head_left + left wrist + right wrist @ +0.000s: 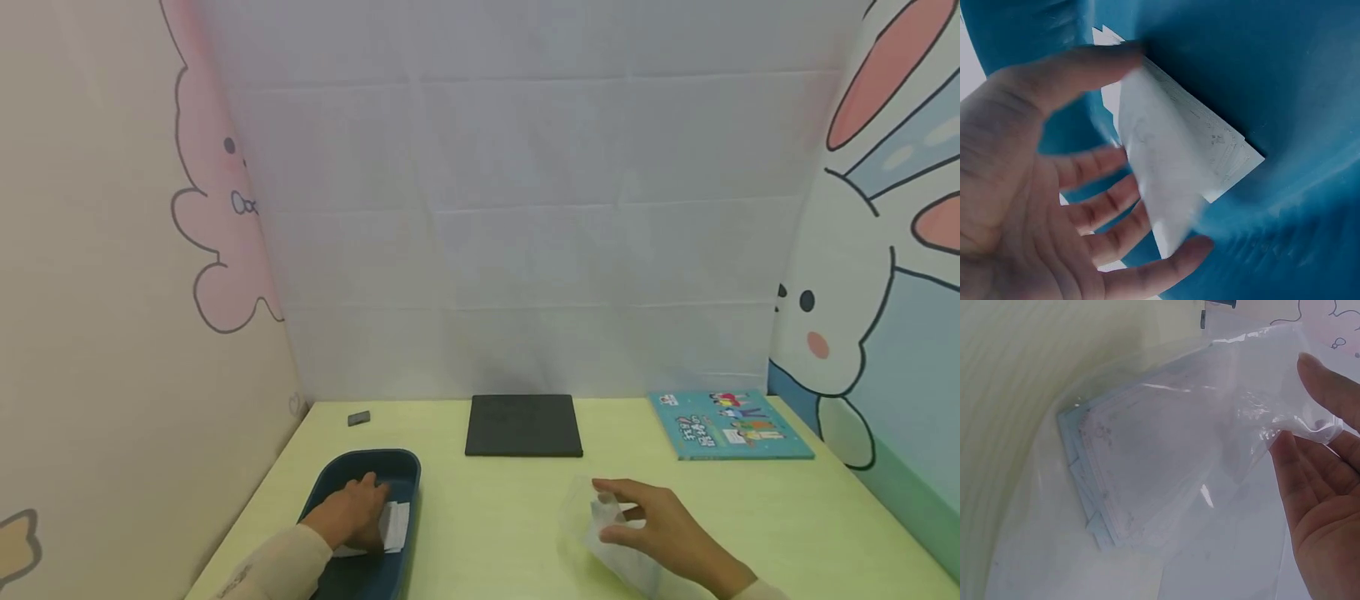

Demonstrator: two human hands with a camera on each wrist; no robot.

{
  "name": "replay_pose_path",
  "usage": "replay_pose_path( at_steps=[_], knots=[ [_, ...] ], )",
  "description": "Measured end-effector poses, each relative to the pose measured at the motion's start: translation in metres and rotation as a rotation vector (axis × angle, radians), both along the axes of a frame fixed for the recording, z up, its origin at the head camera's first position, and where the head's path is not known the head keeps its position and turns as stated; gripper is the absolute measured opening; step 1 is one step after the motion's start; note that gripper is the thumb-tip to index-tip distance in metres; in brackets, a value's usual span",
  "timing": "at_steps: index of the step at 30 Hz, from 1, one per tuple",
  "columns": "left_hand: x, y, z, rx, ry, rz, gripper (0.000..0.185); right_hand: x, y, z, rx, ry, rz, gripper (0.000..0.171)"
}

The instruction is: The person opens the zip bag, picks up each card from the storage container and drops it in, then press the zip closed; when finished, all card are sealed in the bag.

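Observation:
My left hand (363, 502) reaches into a dark blue tray (390, 467) at the front left. In the left wrist view, that left hand (1141, 137) pinches a white sheet (1166, 187) between thumb and fingers, lifting it off a stack of white papers (1222, 150) on the tray's floor (1260, 69). My right hand (622, 517) holds a clear plastic bag (600, 542) just above the table. Up close, the right hand (1294, 412) grips the bag (1210, 425) by its open edge. A flat stack with a pale blue border (1079, 462) lies inside the bag.
A black flat pad (523, 425) lies at the back centre of the yellow-green table (495, 517). A teal picture book (727, 423) sits at the back right, a small grey block (358, 417) at the back left. Decorated walls enclose three sides.

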State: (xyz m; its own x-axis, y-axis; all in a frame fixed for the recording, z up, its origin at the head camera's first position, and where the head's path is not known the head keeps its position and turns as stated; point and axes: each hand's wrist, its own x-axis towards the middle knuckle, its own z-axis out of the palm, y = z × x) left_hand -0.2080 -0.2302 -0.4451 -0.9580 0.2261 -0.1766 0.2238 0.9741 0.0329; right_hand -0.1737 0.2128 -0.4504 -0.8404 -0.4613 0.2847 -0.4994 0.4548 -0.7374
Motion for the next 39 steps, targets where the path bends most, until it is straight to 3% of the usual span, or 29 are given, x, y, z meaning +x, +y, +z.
replay_pose_path(
  at_steps=[3, 7, 11, 18, 23, 28, 34, 39],
  knots=[
    [-0.001, -0.002, 0.002, -0.006, 0.009, 0.021, 0.069, 0.001, 0.0, 0.0, -0.004, 0.006, 0.018, 0.062],
    [0.0, -0.004, 0.013, 0.04, 0.032, 0.017, 0.068, 0.003, 0.001, 0.0, -0.007, 0.012, 0.013, 0.061],
    [-0.001, -0.005, 0.03, 0.048, 0.07, -0.019, 0.069, 0.001, 0.002, 0.0, -0.002, 0.031, 0.016, 0.06],
    [-0.001, 0.005, 0.051, 0.117, 0.148, -0.129, 0.053, -0.001, 0.001, 0.006, 0.0, 0.031, 0.016, 0.06],
    [0.003, 0.024, 0.062, 0.139, 0.156, -0.194, 0.056, 0.0, 0.0, 0.004, 0.009, -0.008, -0.001, 0.06],
    [0.002, 0.045, 0.062, 0.159, 0.131, -0.283, 0.06, 0.001, -0.001, 0.0, 0.001, -0.041, 0.01, 0.06],
    [-0.001, 0.078, 0.066, 0.172, 0.146, -0.407, 0.06, 0.001, -0.002, 0.0, 0.01, 0.01, 0.018, 0.06],
    [0.002, 0.106, 0.074, 0.162, 0.139, -0.445, 0.061, 0.001, -0.003, 0.0, 0.014, 0.009, 0.019, 0.061]
  ],
)
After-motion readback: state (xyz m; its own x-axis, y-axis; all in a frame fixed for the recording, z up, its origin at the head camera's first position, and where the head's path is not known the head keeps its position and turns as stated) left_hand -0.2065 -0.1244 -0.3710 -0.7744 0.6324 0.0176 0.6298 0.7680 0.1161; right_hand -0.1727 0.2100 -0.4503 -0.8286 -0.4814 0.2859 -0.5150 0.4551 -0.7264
